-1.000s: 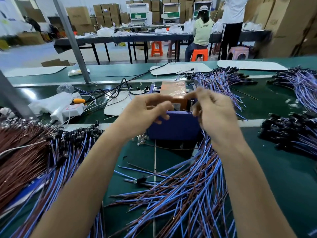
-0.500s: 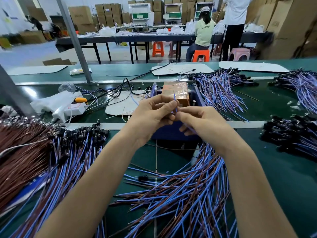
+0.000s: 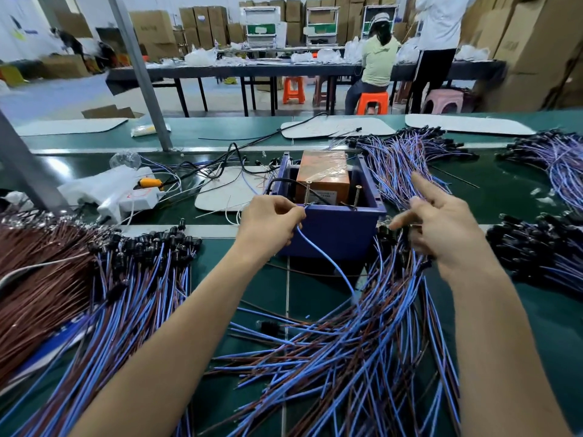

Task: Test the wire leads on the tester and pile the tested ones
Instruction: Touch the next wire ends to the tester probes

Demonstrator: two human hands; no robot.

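The left hand (image 3: 271, 222) is in the middle of the frame, at the front edge of the tester (image 3: 331, 238). The tester is a blue box with an orange block (image 3: 321, 175) inside it. The thumb and first finger pinch one blue wire lead (image 3: 328, 263) close to its tip.

The tip pokes out to the right of the fingers, toward the left screw (image 3: 307, 192) that stands up in the box. It looks very near the screw, but I cannot tell if it touches. From the fingers, the lead runs down and to the right, away from the box. Its far end goes into the loose pile (image 3: 347, 357) of blue and brown leads at the bottom middle of the frame.

The right hand (image 3: 441, 231) is to the right of the tester, by its front right corner. Its first finger and thumb are stretched out. The lower fingers curl over some black wire ends, and I cannot tell if they hold one.

I think the testing step is going on. The left hand is much nearer the left screw, so it only needs a tiny push to the right. The right screw (image 3: 358, 193) is nearer the right hand.

More leads lie in a big heap (image 3: 132, 294) at the left of the frame.
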